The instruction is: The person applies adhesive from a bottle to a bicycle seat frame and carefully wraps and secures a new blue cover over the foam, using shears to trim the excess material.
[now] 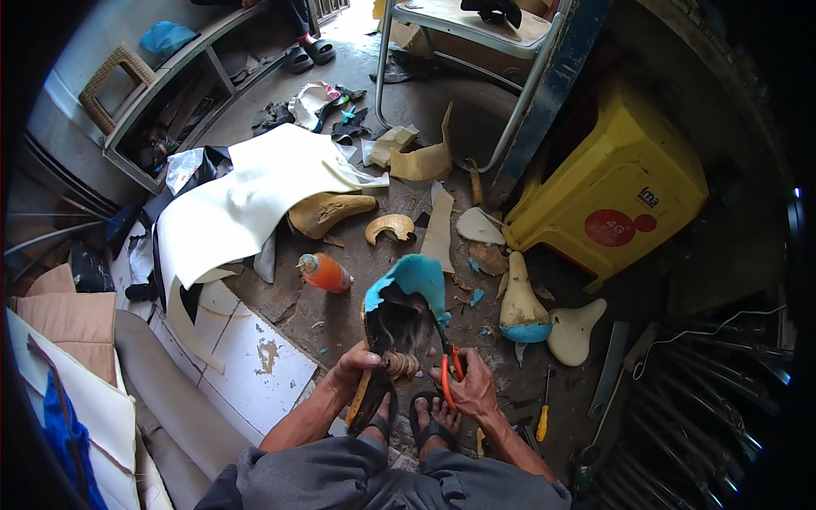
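Note:
My left hand (pixel 359 364) grips the near end of a saddle (pixel 408 293), held underside up above my feet. The saddle has a dark hollow shell, a ragged blue layer along its far rim and a brown coiled part near my fingers. My right hand (pixel 470 389) is closed round the red-orange handles of a pair of scissors (pixel 449 378). Their dark blades point away from me, close to the saddle's right edge. How far the blades meet the blue layer cannot be made out. An orange bottle (pixel 325 273) stands just beyond my left hand.
Saddle foams (pixel 520 297) and scraps lie on the floor to the right. A white foam sheet (pixel 246 204) spreads at left. A yellow plastic stool (pixel 616 191) leans at right, near a metal-framed chair (pixel 476 34). A yellow-handled screwdriver (pixel 542 422) lies by my right forearm.

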Tool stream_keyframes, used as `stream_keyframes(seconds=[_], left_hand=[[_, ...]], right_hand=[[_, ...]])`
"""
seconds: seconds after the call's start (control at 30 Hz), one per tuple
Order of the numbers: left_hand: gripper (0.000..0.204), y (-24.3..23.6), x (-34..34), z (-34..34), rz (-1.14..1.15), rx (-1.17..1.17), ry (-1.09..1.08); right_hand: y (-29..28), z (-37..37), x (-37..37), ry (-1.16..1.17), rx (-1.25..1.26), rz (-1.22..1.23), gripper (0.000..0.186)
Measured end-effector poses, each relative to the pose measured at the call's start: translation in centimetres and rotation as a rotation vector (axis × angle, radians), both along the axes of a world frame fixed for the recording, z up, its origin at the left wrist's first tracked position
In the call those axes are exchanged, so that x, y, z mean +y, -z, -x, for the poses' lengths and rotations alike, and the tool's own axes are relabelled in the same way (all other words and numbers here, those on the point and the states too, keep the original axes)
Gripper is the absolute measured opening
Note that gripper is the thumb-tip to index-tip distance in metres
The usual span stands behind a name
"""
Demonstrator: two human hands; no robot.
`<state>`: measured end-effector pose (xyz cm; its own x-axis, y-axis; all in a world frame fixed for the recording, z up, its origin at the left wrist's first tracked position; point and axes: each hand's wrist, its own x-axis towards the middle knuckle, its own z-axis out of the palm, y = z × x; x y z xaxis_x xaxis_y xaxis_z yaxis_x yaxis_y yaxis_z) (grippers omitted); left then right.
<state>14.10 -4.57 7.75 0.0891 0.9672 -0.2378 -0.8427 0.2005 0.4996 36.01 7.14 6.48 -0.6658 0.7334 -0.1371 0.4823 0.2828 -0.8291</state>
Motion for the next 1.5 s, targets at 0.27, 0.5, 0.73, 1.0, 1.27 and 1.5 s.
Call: stream_keyframes(seconds=[0.27, 0.5, 0.73, 1.0, 1.27, 1.5], left_hand=[[0.038, 0.0, -0.1, -1.3, -0.007, -0.201, -0.045], [0.037, 0.1, -1.0, -0.9, 0.086, -0.265, 0.107], [0.037, 1.6, -1.2, -0.2, 0.023, -0.613, 0.128], [0.047, 1.9, -1.1, 0.0, -0.003, -0.826, 0.208], [0.064, 1.6, -1.4, 0.2, -0.004, -0.972, 0.306], [0.070, 3.4, -3.3, 1.2, 0.034, -0.943, 0.367]], right_hand=[[-0.2, -2.1, 1.6, -0.057, -0.100, -0.073, 0.049], [-2.2, -1.6, 4.5, -0.148, -0.022, -0.134, 0.053], [-2.6, -3.6, 6.6, -0.292, -0.095, -0.216, 0.059], [-2.4, -3.9, 7.1, -0.356, -0.122, -0.080, 0.068], [-3.6, -3.5, 8.2, -0.408, -0.092, -0.213, 0.058], [-4.5, -2.7, 8.4, -0.462, -0.032, -0.219, 0.057]])
